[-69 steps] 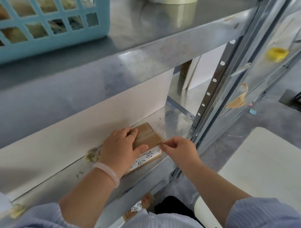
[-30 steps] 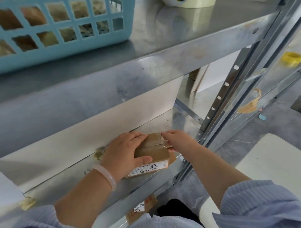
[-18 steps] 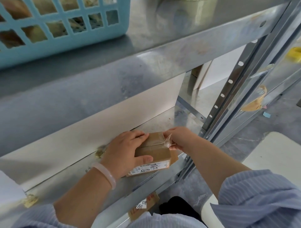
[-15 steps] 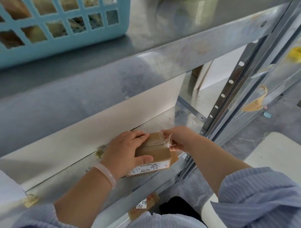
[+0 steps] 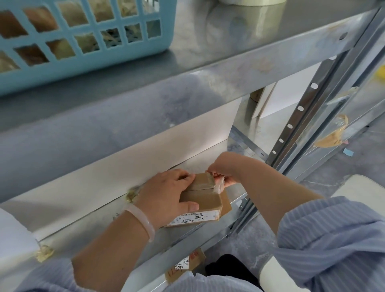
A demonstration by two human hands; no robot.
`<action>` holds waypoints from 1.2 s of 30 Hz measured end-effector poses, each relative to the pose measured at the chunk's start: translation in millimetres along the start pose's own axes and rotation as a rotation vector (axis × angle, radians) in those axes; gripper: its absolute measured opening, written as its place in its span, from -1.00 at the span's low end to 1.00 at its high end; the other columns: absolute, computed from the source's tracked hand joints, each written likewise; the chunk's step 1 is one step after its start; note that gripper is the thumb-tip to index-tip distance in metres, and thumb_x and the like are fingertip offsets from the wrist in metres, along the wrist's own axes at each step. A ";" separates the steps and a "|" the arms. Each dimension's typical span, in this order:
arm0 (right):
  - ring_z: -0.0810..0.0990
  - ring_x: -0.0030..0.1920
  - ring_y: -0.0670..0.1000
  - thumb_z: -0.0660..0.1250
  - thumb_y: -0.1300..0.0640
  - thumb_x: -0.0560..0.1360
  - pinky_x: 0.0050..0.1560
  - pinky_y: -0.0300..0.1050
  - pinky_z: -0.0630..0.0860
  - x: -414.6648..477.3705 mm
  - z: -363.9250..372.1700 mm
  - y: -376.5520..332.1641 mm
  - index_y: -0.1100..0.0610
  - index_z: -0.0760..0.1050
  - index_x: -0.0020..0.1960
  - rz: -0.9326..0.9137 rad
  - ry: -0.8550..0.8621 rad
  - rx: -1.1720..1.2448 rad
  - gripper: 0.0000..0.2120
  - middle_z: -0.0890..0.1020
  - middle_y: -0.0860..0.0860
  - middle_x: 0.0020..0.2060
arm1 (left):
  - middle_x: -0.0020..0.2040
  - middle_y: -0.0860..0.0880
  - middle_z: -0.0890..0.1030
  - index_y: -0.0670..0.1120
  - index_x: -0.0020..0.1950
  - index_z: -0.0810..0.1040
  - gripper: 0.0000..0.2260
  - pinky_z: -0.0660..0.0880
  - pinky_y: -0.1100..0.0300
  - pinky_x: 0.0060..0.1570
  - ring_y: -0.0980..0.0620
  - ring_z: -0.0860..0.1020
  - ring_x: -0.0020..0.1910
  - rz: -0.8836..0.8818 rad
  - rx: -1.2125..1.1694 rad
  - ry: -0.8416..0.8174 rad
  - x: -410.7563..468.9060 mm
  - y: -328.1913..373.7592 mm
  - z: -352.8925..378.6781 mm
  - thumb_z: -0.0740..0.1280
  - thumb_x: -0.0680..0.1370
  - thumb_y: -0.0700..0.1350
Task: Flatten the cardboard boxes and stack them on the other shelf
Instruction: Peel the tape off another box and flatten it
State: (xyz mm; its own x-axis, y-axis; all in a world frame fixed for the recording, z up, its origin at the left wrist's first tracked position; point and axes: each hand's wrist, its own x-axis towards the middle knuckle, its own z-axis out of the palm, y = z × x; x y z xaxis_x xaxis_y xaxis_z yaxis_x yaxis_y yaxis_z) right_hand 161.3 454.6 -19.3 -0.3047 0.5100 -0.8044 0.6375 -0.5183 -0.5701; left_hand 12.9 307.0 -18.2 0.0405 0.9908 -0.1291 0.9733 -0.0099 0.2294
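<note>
A small brown cardboard box (image 5: pixel 205 199) with a white label on its near side sits on the middle metal shelf (image 5: pixel 210 164). My left hand (image 5: pixel 164 194) grips the box from the left, fingers over the top and thumb on the front. At the box's right top edge my right hand (image 5: pixel 226 169) pinches a strip of clear tape (image 5: pixel 218 186) that is peeled up from the seam. An end flap sticks out at the box's lower right.
A blue plastic basket (image 5: pixel 87 39) with crumpled tape stands on the upper shelf, and a roll of tape (image 5: pixel 252 2) beside it. A flattened labelled cardboard piece (image 5: pixel 185 265) lies on the shelf below. A perforated steel upright (image 5: pixel 295 116) rises at right. A white rounded surface (image 5: pixel 360 187) is at lower right.
The flat box has been raised into a squared shape. My right hand moved from its near right corner to its top right edge and peeled up clear tape. My left hand kept its hold.
</note>
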 end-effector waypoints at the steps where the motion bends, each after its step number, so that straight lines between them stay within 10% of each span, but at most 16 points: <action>1: 0.39 -0.44 -0.03 0.24 0.31 0.57 -0.44 -0.21 0.54 -0.8 0.1 -0.5 0.24 0.41 -0.20 -0.005 -0.002 -0.009 -0.84 0.45 0.06 -0.46 | 0.45 0.23 0.22 0.18 0.53 0.14 -0.28 0.20 0.13 0.34 0.09 0.25 0.36 0.000 -0.003 0.000 -0.2 0.0 0.4 0.21 0.43 0.39; 8: 0.60 -0.28 0.08 0.32 0.14 0.53 0.02 0.02 0.61 -1.2 1.8 -2.3 0.26 0.54 0.00 -0.010 0.013 -0.171 -0.83 0.59 0.13 -0.26 | 0.46 0.19 0.22 0.15 0.53 0.14 -0.29 0.18 0.12 0.36 0.07 0.22 0.39 0.003 0.008 -0.019 1.0 1.3 -0.7 0.21 0.45 0.38; 14: 0.34 -0.56 -0.03 0.21 0.27 0.53 -0.48 -0.19 0.41 -5.2 4.9 -10.5 0.22 0.39 -0.16 -0.066 0.064 -0.313 -0.91 0.40 0.06 -0.46 | 0.47 0.18 0.22 0.16 0.53 0.13 -0.29 0.17 0.11 0.36 0.07 0.21 0.40 -0.004 0.013 -0.023 -0.4 2.1 -0.2 0.21 0.45 0.37; 18: 0.57 -0.34 0.00 0.25 0.17 0.57 -0.30 -0.18 0.59 -9.2 2.3 -13.0 0.19 0.48 -0.17 -0.279 0.184 -0.481 -0.84 0.56 0.05 -0.34 | 0.47 0.19 0.22 0.16 0.53 0.13 -0.29 0.17 0.12 0.34 0.07 0.22 0.40 -0.021 0.022 -0.017 0.6 1.8 0.2 0.21 0.45 0.37; 30: 0.66 -0.17 -0.12 0.33 0.05 0.56 -0.03 -0.21 0.55 -20.0 -15.5 47.6 0.03 0.54 -0.12 -0.736 0.263 -0.078 -0.90 0.68 -0.13 -0.26 | 0.36 0.24 0.34 0.17 0.50 0.22 -0.32 0.27 -0.04 0.37 0.08 0.33 0.31 -0.109 -0.028 0.069 3.0 8.0 4.2 0.20 0.43 0.40; 36: 0.61 -0.19 0.06 0.32 0.20 0.57 0.02 -0.02 0.61 -23.3 -15.7 56.0 0.21 0.55 -0.08 -0.659 0.095 0.335 -0.90 0.62 0.14 -0.23 | 0.34 0.23 0.36 0.16 0.50 0.23 -0.31 0.30 -0.01 0.35 0.09 0.35 0.29 -0.098 -0.038 0.072 3.3 8.2 2.8 0.22 0.42 0.39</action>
State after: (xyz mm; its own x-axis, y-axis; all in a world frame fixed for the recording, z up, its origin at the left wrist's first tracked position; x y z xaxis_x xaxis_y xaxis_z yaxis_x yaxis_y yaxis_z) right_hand 215.2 424.4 -29.8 -0.4767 0.8368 -0.2694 0.0896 -0.2586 -0.9618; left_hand 21.6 309.8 -19.4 -0.0717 0.9939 -0.0834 0.9624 0.0909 0.2559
